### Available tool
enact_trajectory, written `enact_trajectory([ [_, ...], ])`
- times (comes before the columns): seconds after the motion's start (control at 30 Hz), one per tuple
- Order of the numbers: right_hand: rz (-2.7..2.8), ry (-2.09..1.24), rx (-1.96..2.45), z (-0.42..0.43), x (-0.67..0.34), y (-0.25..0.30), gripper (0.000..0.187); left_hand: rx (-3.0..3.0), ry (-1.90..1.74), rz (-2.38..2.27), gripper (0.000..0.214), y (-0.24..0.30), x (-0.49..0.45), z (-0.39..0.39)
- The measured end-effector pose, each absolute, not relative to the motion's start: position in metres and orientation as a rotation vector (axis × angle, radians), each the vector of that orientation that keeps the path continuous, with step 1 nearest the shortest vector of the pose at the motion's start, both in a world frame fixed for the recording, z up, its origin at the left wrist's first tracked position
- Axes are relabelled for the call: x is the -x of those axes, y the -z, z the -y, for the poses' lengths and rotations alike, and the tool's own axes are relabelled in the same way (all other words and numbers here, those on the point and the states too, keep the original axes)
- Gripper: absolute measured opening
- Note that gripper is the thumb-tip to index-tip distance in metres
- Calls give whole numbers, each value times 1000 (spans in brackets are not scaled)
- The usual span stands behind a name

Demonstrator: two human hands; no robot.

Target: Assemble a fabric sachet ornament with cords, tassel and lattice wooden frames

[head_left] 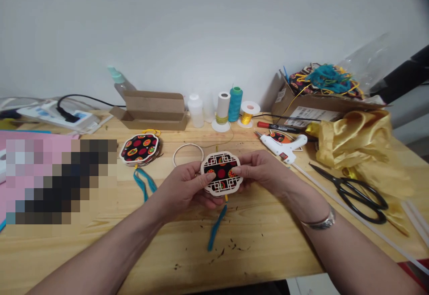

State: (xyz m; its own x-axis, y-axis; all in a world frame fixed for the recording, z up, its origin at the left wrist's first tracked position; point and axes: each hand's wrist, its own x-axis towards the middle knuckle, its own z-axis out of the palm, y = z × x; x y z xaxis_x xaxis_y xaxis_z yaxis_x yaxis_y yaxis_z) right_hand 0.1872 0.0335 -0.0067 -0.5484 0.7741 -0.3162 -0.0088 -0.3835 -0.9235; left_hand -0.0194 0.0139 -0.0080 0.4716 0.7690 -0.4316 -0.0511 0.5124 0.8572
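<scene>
Between both hands, above the wooden table, I hold a scalloped ornament [222,174] with a pale lattice frame over black fabric patterned in red and orange. My left hand [187,183] grips its left edge, thumb on the front and fingers beneath. On its right edge, my right hand [256,170] pinches with the thumb in front; its other fingers are partly hidden behind. A blue tassel [217,228] hangs from a yellow cord below the ornament. A pale ring [188,155] lies just behind my left hand. Further left rests a stack of similar patterned pieces [140,149] with a blue tassel.
A white glue gun [283,146], black scissors [355,190] and gold cloth [358,143] lie right. Thread spools [236,105], a white bottle [195,111] and an open cardboard box [154,109] stand along the wall. A filled carton [311,114] sits back right, a power strip [63,117] left.
</scene>
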Motion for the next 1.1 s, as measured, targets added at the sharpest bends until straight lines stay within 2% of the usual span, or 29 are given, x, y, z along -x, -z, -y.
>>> enact_trajectory([
  [1.1, 1318, -1939, 1163, -35, -188, 7, 23, -956, -564, -940, 25, 6, 22, -13],
])
